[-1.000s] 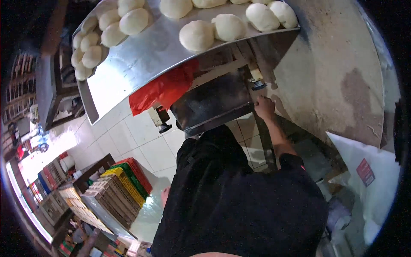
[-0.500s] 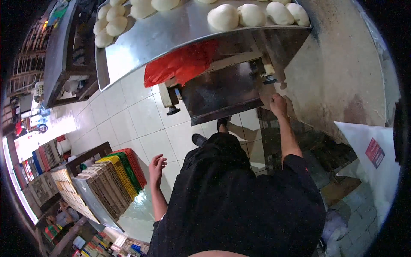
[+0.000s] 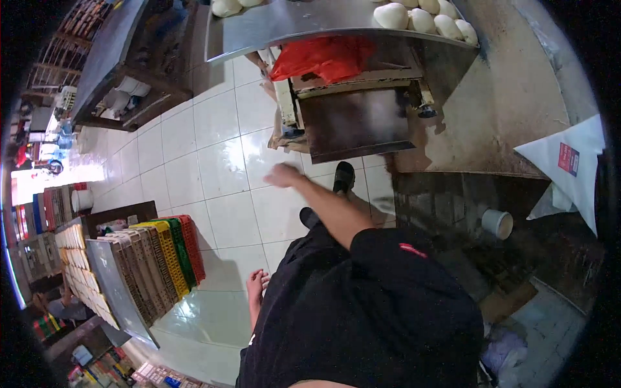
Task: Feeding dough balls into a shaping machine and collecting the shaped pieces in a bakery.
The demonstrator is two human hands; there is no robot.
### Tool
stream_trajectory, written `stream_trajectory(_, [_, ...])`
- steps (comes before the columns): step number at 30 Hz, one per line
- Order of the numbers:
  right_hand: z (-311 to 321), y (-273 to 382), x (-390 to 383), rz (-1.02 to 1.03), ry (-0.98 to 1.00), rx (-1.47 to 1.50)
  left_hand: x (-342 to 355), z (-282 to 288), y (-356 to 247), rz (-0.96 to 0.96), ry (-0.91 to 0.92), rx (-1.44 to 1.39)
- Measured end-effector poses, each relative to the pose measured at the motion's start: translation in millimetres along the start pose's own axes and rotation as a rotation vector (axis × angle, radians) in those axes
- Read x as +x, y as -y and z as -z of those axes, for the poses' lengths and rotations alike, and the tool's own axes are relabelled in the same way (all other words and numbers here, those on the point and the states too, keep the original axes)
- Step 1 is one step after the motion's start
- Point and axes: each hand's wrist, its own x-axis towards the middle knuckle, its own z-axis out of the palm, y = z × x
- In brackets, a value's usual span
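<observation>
My right hand [image 3: 283, 174] reaches across the front of my body toward the left, in the air above the tiled floor. Motion blur hides its fingers, and I cannot make out anything in it. Low beside my left hip, my left hand [image 3: 257, 282] hangs with loosely bent fingers and nothing in them. Ahead stands a steel-topped table [image 3: 310, 19] bearing several pale dough balls [image 3: 422, 22]. Beneath its edge hangs a crumpled red plastic bag [image 3: 323, 57], over a dark sloping metal panel [image 3: 356, 123]. Both hands are apart from these.
Stacked plastic crates [image 3: 173, 249] stand at the left, beside a rack of light-coloured pieces [image 3: 84, 271]. A worktable [image 3: 110, 58] is at the far left. To the right are a white bucket [image 3: 497, 224] and a white sack [image 3: 569, 158]. A person [image 3: 65, 307] shows at the lower left.
My right hand has left the right side of the dark panel and swung left across my body. My left hand has dropped nearer my hip. The view has shifted, and the table sits higher.
</observation>
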Motion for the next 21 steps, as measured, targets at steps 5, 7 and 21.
stream_trajectory(5, [-73.0, 72.9, -31.2, 0.457, 0.209, 0.355, -1.8, 16.8, 66.4, -0.047, -0.04, 0.023])
stream_trajectory(7, [-63.1, 48.3, -51.7, 0.556, 0.196, 0.348, 5.0, 19.7, 79.8, -0.061, 0.005, -0.053])
stream_trajectory(21, [147.8, -213.4, -221.7, -0.113, -0.983, 0.179, 134.1, -70.6, -149.7, -0.512, 0.169, 0.195])
